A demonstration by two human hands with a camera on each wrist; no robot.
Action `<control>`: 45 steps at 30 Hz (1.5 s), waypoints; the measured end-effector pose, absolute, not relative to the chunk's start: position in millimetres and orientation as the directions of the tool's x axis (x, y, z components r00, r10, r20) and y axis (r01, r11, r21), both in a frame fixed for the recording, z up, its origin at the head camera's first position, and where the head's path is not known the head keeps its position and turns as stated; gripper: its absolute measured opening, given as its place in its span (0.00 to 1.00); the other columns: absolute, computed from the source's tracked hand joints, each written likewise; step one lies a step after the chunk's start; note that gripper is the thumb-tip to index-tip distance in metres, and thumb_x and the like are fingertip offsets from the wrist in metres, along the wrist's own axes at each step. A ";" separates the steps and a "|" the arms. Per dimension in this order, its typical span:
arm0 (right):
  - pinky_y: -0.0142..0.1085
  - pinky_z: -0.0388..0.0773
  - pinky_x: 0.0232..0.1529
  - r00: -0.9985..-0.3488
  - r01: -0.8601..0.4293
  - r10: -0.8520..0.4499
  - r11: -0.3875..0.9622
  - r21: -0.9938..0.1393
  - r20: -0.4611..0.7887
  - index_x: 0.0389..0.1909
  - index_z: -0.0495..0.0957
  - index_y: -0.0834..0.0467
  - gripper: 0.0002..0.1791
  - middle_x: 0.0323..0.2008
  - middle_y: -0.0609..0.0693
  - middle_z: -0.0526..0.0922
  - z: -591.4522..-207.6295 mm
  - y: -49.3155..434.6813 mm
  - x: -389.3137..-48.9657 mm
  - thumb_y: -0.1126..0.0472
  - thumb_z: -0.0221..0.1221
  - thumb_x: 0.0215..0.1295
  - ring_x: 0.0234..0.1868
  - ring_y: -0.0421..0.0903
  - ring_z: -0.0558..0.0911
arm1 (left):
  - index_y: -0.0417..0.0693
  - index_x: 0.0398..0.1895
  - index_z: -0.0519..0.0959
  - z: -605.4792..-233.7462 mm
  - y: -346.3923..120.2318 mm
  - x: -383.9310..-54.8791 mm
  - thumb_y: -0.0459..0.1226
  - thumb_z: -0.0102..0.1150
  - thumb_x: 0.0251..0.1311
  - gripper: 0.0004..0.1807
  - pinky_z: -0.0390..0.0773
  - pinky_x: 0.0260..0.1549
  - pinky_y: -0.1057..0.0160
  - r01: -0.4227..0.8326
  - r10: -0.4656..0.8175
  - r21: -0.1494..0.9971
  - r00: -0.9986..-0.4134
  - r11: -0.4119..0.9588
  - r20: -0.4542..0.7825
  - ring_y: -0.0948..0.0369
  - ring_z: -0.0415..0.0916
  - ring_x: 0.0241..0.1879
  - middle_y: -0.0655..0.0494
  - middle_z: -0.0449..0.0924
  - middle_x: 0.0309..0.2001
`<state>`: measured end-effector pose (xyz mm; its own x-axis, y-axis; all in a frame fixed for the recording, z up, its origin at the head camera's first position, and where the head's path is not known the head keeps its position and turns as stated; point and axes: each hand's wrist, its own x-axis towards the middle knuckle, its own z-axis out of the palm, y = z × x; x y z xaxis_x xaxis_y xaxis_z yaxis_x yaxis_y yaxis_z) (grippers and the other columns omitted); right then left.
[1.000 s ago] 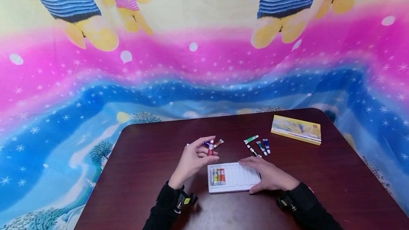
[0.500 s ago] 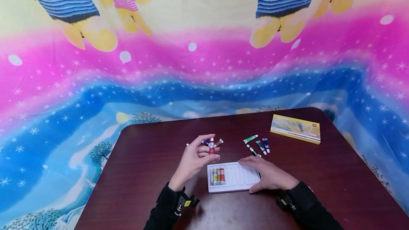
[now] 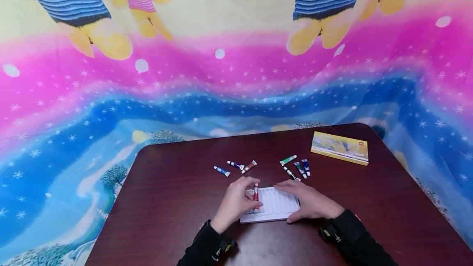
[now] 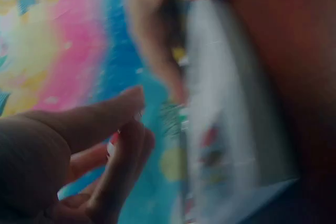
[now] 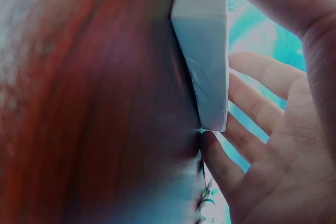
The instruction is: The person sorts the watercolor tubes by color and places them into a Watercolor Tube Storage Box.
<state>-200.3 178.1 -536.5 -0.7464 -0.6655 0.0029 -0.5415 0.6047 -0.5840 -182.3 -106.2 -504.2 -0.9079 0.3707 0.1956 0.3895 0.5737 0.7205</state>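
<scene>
My left hand [image 3: 236, 201] pinches a small red paint tube [image 3: 256, 192] between thumb and fingertips, held upright over the left part of a white ribbed tray [image 3: 278, 203]. Only a sliver of the tube [image 4: 112, 143] shows between the fingers in the left wrist view, which is blurred. Paint tubes lying in the tray's left slots are mostly hidden behind this hand in the head view. At the tray's right end, my right hand [image 3: 314, 202] grips it, thumb at the near edge and fingers at the far edge. The right wrist view shows the tray's side [image 5: 202, 72] beside the spread fingers.
Beyond the left hand lie a light blue tube [image 3: 221, 170], a violet tube [image 3: 235, 165] and a brown tube [image 3: 249, 167]. Green [image 3: 288, 160], black [image 3: 291, 173], teal [image 3: 300, 170] and dark blue tubes [image 3: 306, 167] lie behind the tray. A yellow box [image 3: 339, 148] rests at back right.
My left hand has brought the red tube down and right, from beyond the tray's left corner to over its slots. The light blue tube has come into view. My right hand stays at the tray.
</scene>
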 end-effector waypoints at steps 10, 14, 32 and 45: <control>0.54 0.76 0.61 -0.746 -0.559 -0.666 0.602 -0.570 0.029 0.76 0.69 0.52 0.53 0.70 0.51 0.72 -537.6 176.1 -200.0 0.36 0.77 0.50 0.68 0.54 0.72 | 0.44 0.54 0.86 -528.2 -88.2 -173.3 0.40 0.87 0.40 0.33 0.80 0.36 0.65 0.455 0.355 0.446 -0.888 0.771 0.293 0.63 0.81 0.36 0.53 0.86 0.40; 0.55 0.75 0.61 -0.749 -0.549 -0.662 0.607 -0.575 0.016 0.76 0.68 0.52 0.53 0.70 0.51 0.72 -537.1 176.3 -199.8 0.36 0.77 0.50 0.69 0.55 0.72 | 0.43 0.50 0.88 -529.6 -88.5 -174.6 0.42 0.87 0.38 0.31 0.79 0.36 0.66 0.454 0.358 0.392 -0.886 0.800 0.296 0.62 0.78 0.36 0.53 0.84 0.38; 0.56 0.75 0.62 -0.748 -0.556 -0.663 0.603 -0.572 0.027 0.76 0.68 0.51 0.54 0.71 0.51 0.72 -539.4 176.6 -200.7 0.35 0.76 0.50 0.69 0.56 0.71 | 0.57 0.54 0.89 -529.4 -86.6 -175.5 0.62 0.78 0.45 0.33 0.71 0.35 0.65 0.458 0.434 0.023 -0.856 0.889 0.279 0.61 0.72 0.39 0.59 0.82 0.38; 0.56 0.75 0.61 -0.748 -0.553 -0.663 0.605 -0.573 0.021 0.76 0.68 0.52 0.53 0.71 0.51 0.72 -538.2 176.7 -200.1 0.36 0.76 0.51 0.69 0.55 0.71 | 0.61 0.53 0.89 -531.2 -83.2 -173.0 0.66 0.73 0.49 0.32 0.69 0.36 0.64 0.431 0.434 -0.076 -0.859 0.899 0.272 0.60 0.71 0.40 0.59 0.79 0.37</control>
<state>-200.1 176.7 -538.2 -0.7479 -0.6635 0.0212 -0.5529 0.6050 -0.5730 -173.0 -83.2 -531.2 -0.8587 0.4343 0.2721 0.4309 0.8992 -0.0756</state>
